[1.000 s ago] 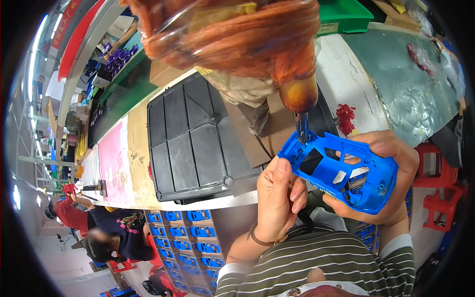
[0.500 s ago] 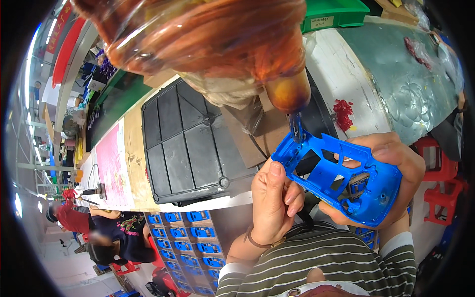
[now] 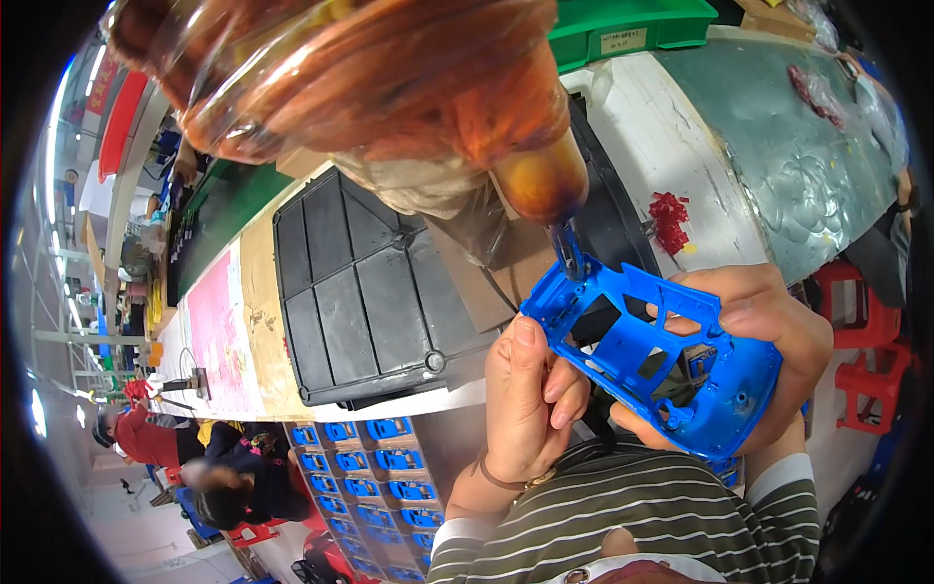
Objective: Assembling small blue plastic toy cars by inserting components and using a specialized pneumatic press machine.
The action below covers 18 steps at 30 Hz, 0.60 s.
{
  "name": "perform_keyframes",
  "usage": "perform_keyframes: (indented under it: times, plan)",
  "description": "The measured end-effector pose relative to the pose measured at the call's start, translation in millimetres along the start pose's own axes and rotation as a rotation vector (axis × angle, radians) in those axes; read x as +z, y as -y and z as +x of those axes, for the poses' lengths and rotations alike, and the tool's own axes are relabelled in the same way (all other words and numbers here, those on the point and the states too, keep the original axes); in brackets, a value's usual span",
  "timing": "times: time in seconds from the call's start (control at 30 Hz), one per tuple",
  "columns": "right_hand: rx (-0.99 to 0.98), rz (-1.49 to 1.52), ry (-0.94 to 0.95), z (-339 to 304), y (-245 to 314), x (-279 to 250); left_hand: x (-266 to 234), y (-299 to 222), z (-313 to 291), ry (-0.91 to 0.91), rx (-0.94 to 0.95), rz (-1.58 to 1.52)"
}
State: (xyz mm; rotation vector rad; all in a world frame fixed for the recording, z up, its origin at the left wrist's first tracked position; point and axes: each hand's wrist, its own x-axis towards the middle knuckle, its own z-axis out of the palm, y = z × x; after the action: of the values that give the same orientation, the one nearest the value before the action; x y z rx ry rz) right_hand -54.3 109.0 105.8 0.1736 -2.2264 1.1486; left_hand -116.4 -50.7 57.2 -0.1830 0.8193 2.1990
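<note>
My right hand holds a blue plastic toy car body shell by its wider end, hollow inside turned up, fingers wrapped round its edge. My left hand is closed, fingers curled, its thumb tip at the shell's narrower left end; the exact grip there is partly hidden. Above hangs a large machine head wrapped in clear film over orange material. From it comes a rounded, heat-coloured metal nozzle. Its slim metal tip reaches down into the shell's far left corner, apparently touching it.
A black ribbed plastic lid or panel lies on the bench behind my left hand. Red scraps lie beyond the shell, near a green tray. Below the bench, a partitioned box holds several blue shells. Red stools stand at right; people sit at left.
The view has shifted slightly, so machine head, shell and hands appear a little further left. The shell has tilted slightly; the tip stays at the same corner.
</note>
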Motion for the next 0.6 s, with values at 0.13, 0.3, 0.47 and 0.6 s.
perform_keyframes:
  times: [0.13,0.3,0.47,0.6]
  plan:
    - [0.047,0.089,-0.029,-3,-1,2,5,-3,0,-0.048,-0.009,0.048]
    - [0.037,0.121,-0.012,-4,-3,1,3,-3,0,-0.049,-0.03,0.021]
    - [0.053,0.082,0.067,-3,0,-3,4,0,-1,-0.083,0.001,0.062]
    - [0.013,-0.033,0.189,4,6,-8,5,-2,-2,-0.089,-0.015,0.027]
